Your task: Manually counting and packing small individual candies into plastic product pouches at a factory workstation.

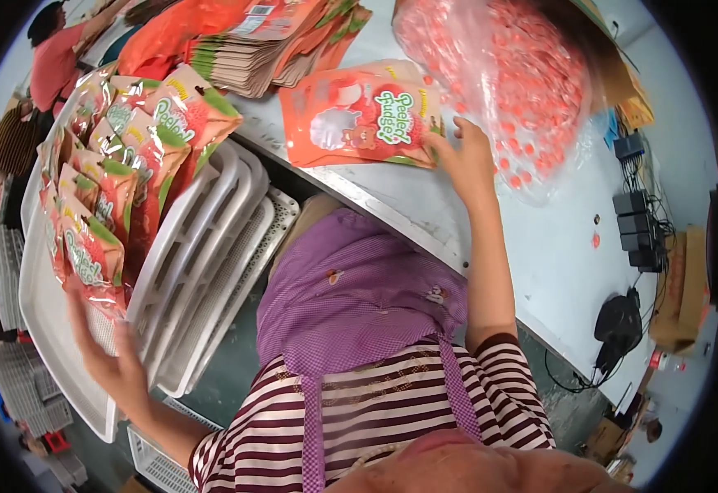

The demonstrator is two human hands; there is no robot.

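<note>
My left hand (111, 361) is at the near end of a stacked white plastic tray, its thumb and fingers apart beside the bottom edge of a red and green pouch (88, 255). Whether the fingertips touch that pouch I cannot tell. Several similar glossy pouches stand in a slanting row in the tray. On the table, a flat orange-red pouch (355, 119) with a clear window lies near the front edge. My right hand (464, 160) is over its right end, fingers spread and the thumb side at the pouch's edge.
White trays (211, 246) are stacked left of the table (531, 255). Flat pouches (248, 62) are piled at the back. A clear bag (523, 90) of small red pieces lies right of my hand. Black adapters and cables (638, 230) line the far right. Other people work at far left.
</note>
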